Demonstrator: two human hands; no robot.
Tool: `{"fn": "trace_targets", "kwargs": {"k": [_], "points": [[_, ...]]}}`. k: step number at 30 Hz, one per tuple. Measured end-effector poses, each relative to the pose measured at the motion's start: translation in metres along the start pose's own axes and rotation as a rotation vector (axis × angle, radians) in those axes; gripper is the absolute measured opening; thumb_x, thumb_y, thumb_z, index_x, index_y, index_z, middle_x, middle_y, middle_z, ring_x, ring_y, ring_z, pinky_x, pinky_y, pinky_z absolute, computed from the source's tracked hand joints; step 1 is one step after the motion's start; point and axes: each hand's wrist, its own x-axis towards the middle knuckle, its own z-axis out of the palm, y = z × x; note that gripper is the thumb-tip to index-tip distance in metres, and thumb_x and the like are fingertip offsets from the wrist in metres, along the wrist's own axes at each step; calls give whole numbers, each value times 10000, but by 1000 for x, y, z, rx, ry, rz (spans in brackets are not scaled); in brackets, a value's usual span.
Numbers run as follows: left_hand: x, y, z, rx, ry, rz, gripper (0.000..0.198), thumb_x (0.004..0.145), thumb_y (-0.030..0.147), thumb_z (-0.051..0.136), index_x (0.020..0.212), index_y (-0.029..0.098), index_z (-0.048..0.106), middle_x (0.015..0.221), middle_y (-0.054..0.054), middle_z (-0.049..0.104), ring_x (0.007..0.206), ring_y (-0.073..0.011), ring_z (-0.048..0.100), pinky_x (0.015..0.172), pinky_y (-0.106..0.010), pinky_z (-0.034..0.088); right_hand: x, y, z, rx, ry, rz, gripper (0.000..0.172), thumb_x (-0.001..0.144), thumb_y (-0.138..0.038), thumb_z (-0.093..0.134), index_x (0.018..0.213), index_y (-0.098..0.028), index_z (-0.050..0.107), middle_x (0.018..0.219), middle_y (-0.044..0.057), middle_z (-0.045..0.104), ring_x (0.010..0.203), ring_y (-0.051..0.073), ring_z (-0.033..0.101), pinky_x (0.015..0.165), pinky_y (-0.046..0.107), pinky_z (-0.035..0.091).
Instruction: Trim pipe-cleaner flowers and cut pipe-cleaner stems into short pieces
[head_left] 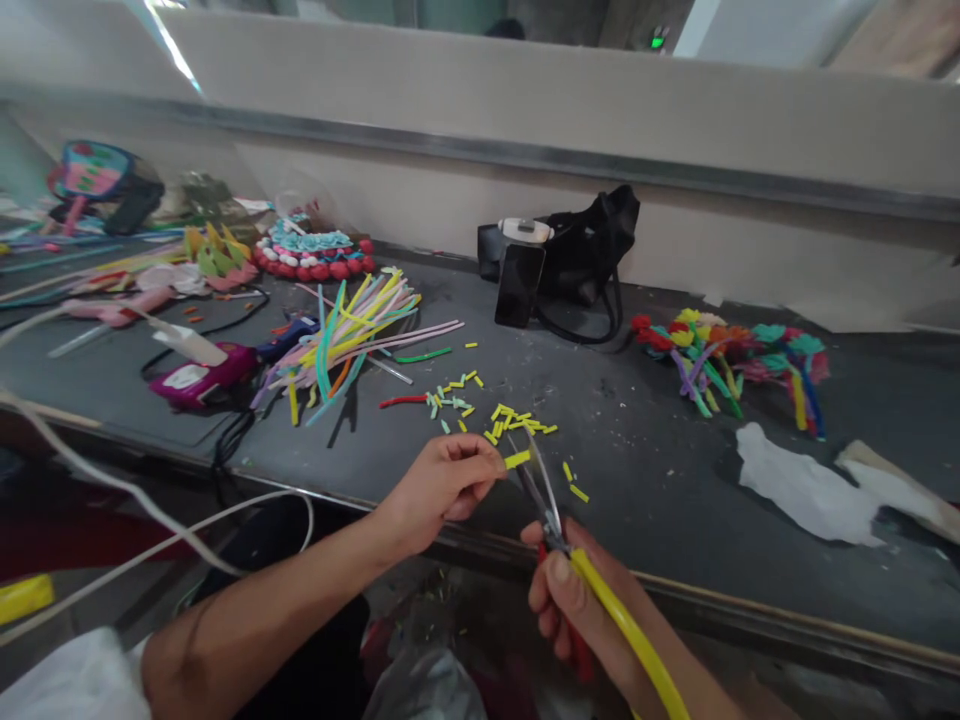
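My left hand (442,485) pinches a short yellow pipe cleaner (517,460) between thumb and fingers, its free end pointing right. In my right hand (574,590) is a pair of scissors (551,505) with yellow and red handles. The scissor blades are parted, and the tip of the yellow piece lies at or between them; I cannot tell whether they touch it. Behind the hands, many short yellow cut pieces (517,415) lie scattered on the dark table (645,480), with pale green bits (444,402) and a red strand (403,401) among them.
A bundle of long pipe cleaners (360,330) lies left of centre, near a purple device (199,378) with cables. Behind stand a phone (519,285) and a black bag (589,250). Fuzzy flowers (731,350) and crumpled white paper (802,485) are at right.
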Motion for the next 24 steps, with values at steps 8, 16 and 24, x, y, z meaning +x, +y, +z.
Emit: {"fn": "trace_targets", "kwargs": {"k": [8,16,24], "points": [[3,-3,15,25,-28,-46,95,668,234,632,663,149,590,461,69,452,352,-14,231,332,-163,117,3,-2,4,-153,43,-92,664,804,-795,406,1063,-200,548,654,-22,519,543,118,507,468,204,419],[4,-7,19,4,-40,-94,96,656,231,633,655,155,573,454,77,451,341,-11,229,319,-150,121,1,-4,6,-54,109,-84,601,797,-771,464,991,-215,583,616,-24,505,455,103,431,402,209,356],[7,-9,17,-3,-49,-97,103,679,231,638,655,157,570,451,76,452,330,-11,228,312,-153,124,-1,-9,3,-120,71,-93,569,828,-766,407,933,-221,535,569,-52,428,422,99,393,399,223,316]]}}
